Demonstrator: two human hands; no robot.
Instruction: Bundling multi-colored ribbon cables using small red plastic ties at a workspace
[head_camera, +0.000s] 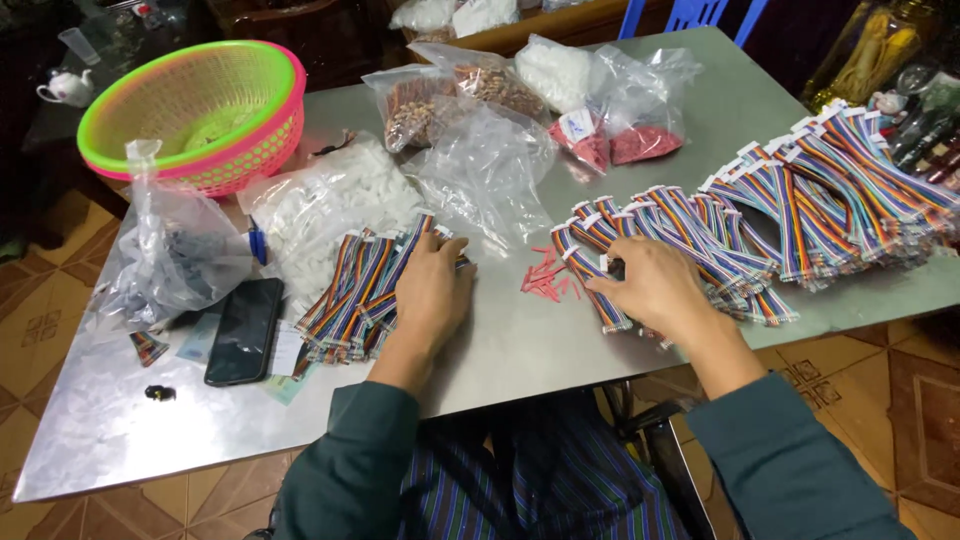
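My left hand lies palm down on a stack of rainbow ribbon cables left of centre, fingers over their far ends. My right hand rests on the near end of a long row of rainbow ribbon cables with white connectors; its fingers curl over one cable at the row's left end. Between the hands lies a small scatter of red plastic pieces on the grey metal table.
A pink and green basket stands at the far left. Clear plastic bags of white, brown and red small parts fill the table's far middle. A black phone lies at the near left, beside another bag.
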